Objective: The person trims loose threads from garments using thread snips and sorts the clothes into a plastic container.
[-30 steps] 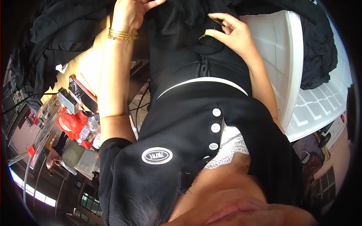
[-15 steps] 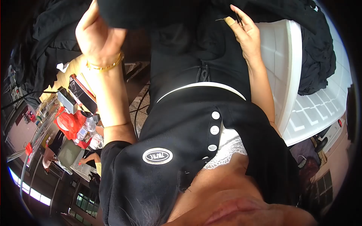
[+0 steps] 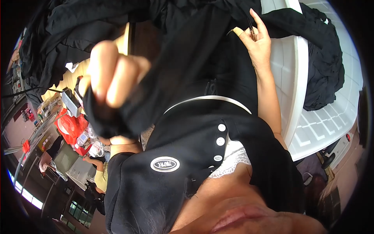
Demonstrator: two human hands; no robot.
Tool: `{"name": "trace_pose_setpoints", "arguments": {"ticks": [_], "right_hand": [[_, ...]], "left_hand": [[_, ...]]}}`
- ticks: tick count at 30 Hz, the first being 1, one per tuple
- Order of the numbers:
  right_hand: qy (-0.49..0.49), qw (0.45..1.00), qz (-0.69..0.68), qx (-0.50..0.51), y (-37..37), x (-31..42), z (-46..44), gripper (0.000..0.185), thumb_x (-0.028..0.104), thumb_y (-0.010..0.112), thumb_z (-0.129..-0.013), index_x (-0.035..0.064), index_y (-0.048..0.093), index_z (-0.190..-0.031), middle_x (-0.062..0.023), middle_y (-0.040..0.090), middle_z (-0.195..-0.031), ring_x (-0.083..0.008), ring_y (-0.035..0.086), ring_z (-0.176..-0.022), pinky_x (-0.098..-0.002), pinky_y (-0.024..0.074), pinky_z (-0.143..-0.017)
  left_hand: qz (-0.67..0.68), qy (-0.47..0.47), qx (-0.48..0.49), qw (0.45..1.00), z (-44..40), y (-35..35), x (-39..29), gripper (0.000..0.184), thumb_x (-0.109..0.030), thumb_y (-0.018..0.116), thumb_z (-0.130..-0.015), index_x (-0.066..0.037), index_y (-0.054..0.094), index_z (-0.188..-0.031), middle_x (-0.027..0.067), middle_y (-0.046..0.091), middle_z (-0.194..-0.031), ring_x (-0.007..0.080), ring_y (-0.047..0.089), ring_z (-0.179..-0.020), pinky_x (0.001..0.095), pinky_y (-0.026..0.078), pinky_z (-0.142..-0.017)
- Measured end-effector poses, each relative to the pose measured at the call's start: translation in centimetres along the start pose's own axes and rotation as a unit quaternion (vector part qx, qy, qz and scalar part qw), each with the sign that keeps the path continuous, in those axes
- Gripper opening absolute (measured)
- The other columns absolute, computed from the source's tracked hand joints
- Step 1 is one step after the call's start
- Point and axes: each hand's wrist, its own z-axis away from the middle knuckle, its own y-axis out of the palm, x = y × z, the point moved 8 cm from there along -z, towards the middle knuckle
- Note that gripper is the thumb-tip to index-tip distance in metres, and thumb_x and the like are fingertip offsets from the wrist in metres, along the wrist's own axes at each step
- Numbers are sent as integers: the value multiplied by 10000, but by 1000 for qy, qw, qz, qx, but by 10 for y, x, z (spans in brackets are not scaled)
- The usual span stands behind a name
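Blurred by motion, my left hand [image 3: 115,76] is closed in a fist on black cloth [image 3: 171,70], lifting a fold of it in front of my forearm. The cloth stretches from there up across my lap, toward my other hand. At the upper right, my right hand [image 3: 259,43] holds small dark scissors [image 3: 251,31], their tips pointing up. Its fingers are partly curled around them, and the index finger is raised. Yellowish tape wraps the thumb, and a thin thread-like strand sticks out by its tip. The handles are mostly hidden in the palm.
White plastic bins [image 3: 298,85] stand at my right, with a heap of black cloth [image 3: 323,66] in one. More black cloth [image 3: 74,31] is piled on the wooden table [image 3: 78,70] at upper left. A red bag [image 3: 68,124] lies farther left, near another person's arm [image 3: 95,162].
My left hand has swung down toward my body, drawing the black cloth with it, and has turned from palm showing to knuckles showing. My right hand stays nearly in place with the scissors.
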Motion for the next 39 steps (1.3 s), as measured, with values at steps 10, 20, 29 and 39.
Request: {"name": "trace_pose_setpoints", "arguments": {"ticks": [10, 20, 29, 39], "right_hand": [[19, 984, -180, -9, -18, 18, -23, 176, 38, 723, -942, 14, 703, -1116, 84, 524, -669, 19, 362, -528, -204, 260, -462], [-105, 788, -402, 454, 35, 121, 51, 330, 232, 857, -800, -12, 649, -721, -79, 649, -661, -134, 558, -468, -259, 383, -452], [1, 925, -82, 370, 23, 103, 21, 236, 225, 749, -851, -7, 702, -845, -18, 629, -718, -64, 525, -580, -223, 360, -527], [68, 970, -227, 59, -12, 68, -5, 172, 133, 673, -979, -35, 685, -1012, 39, 485, -655, -9, 351, -521, -175, 250, -468]], "left_hand": [[-221, -260, 163, 926, 17, -17, 71, 304, -343, 568, -1042, -55, 639, -1111, 60, 684, -1063, 162, 633, -887, 317, 530, -772], [-230, -210, -352, 883, 0, -115, 75, 581, -502, 613, -982, -26, 528, -1305, 144, 660, -1186, 248, 705, -1001, 403, 594, -855], [-407, -81, -373, 830, 12, -145, 79, 694, -90, 721, -920, -38, 360, -1510, 178, 581, -1282, 223, 729, -929, 363, 614, -796], [-851, -84, -184, 485, -49, -122, 65, 438, -184, 664, -834, -59, 649, -1253, 189, 711, -1114, 364, 694, -986, 460, 560, -861]]}}
